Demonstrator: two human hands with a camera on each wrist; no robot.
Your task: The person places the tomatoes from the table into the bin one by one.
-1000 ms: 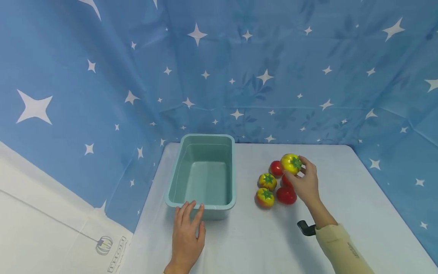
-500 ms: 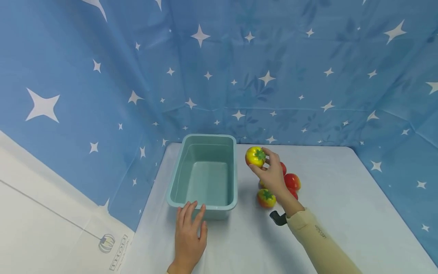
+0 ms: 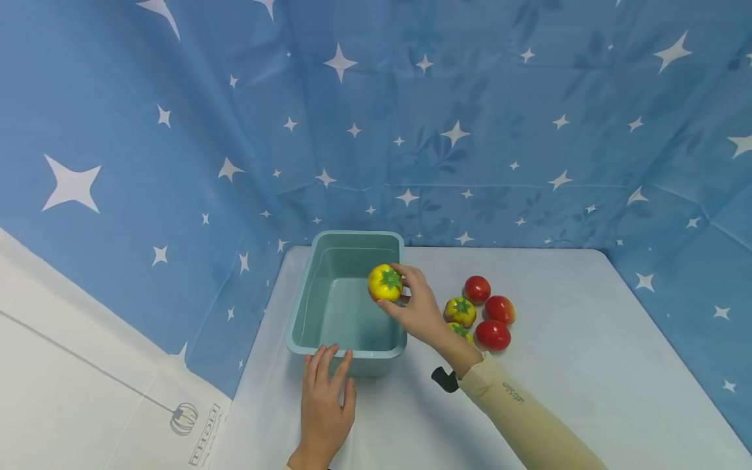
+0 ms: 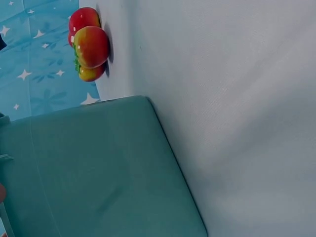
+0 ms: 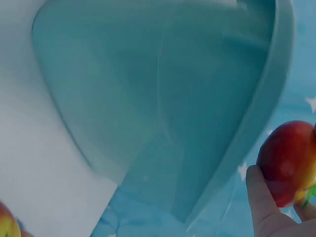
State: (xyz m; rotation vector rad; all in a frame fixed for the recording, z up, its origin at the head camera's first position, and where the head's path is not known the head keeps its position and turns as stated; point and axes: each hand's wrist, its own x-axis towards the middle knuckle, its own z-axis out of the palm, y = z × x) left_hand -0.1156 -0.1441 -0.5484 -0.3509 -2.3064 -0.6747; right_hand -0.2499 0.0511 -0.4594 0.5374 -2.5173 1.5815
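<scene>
My right hand (image 3: 418, 312) pinches a yellow-and-red tomato (image 3: 384, 283) with a green leafy top between thumb and fingers. In the head view it overlaps the right side of a teal plastic bin (image 3: 346, 354). The right wrist view shows the tomato's red underside (image 5: 287, 160) above the level of the bin's rim (image 5: 256, 113). My left hand (image 3: 326, 405) rests its fairly straight, spread fingers at the bin's near rim. In the left wrist view the bin's wall (image 4: 94, 173) fills the lower left, and most of the hand is out of sight.
Right of the bin several more tomatoes sit grouped on the white table (image 3: 564, 365): red ones (image 3: 493, 335) and yellow-green ones (image 3: 460, 312), one partly behind my right wrist. A blue star-patterned curtain (image 3: 499, 130) stands behind the table and at its sides.
My right hand has carried the tomato leftward from above the group to over the bin's right side. The left hand has stayed at the near rim.
</scene>
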